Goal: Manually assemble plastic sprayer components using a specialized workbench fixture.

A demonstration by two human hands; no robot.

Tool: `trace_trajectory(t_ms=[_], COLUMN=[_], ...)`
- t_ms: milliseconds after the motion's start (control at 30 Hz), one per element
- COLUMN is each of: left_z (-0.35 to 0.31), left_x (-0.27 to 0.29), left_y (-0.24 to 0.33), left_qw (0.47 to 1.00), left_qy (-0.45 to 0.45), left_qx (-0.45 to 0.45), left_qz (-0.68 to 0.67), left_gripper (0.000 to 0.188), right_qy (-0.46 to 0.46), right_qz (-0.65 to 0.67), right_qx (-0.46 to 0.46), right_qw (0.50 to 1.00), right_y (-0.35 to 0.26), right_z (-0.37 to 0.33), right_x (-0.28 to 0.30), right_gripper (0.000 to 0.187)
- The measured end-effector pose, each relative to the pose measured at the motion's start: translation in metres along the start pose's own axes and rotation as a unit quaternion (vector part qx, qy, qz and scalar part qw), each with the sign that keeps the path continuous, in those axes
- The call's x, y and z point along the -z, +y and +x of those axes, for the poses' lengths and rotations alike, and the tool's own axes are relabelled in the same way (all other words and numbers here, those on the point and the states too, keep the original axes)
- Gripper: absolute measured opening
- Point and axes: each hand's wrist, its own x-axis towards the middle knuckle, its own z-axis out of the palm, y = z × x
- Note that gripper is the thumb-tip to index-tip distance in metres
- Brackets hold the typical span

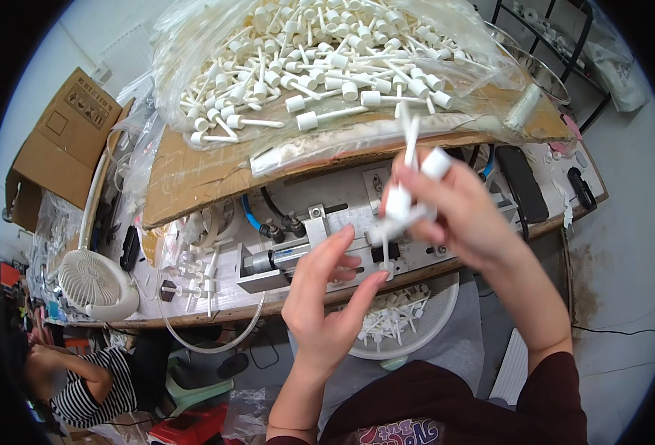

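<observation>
My right hand (464, 204) is closed around a few white plastic capped sticks (398, 202), which point different ways and are partly smeared by motion. To its left, my left hand (315, 308) is raised with thumb and fingers apart, holding nothing I can see. Close to the left thumb tip stands a thin white stick piece (386, 256) with a small block-like end, in front of the metal fixture. A pneumatic cylinder (286, 254) lies in that fixture, behind my left fingers.
Many capped sticks (327, 78) lie heaped in clear plastic on a cardboard sheet (194, 178). Below the bench edge, a white basket (446, 319) contains small white parts. A fan (97, 285) and cardboard box (64, 137) stand left. Another person (94, 378) sits lower left.
</observation>
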Motion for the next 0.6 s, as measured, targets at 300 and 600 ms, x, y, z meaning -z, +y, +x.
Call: trace_trajectory(t_ms=[300,600], left_z=[-0.008,-0.019], left_x=[0.004,-0.009], left_y=[0.004,-0.012], left_qw=[0.992,0.957], left_qy=[-0.123,-0.178], left_qx=[-0.025,-0.113], left_qz=[0.017,0.200], left_gripper=[0.047,0.033], right_qy=[-0.013,0.109], right_qz=[0.017,0.081], right_qx=[-0.107,-0.070], right_qw=[0.994,0.988], right_y=[0.052,0.061], right_z=[-0.047,-0.080], right_x=[-0.004,0.009], right_gripper=[0.019,0.018])
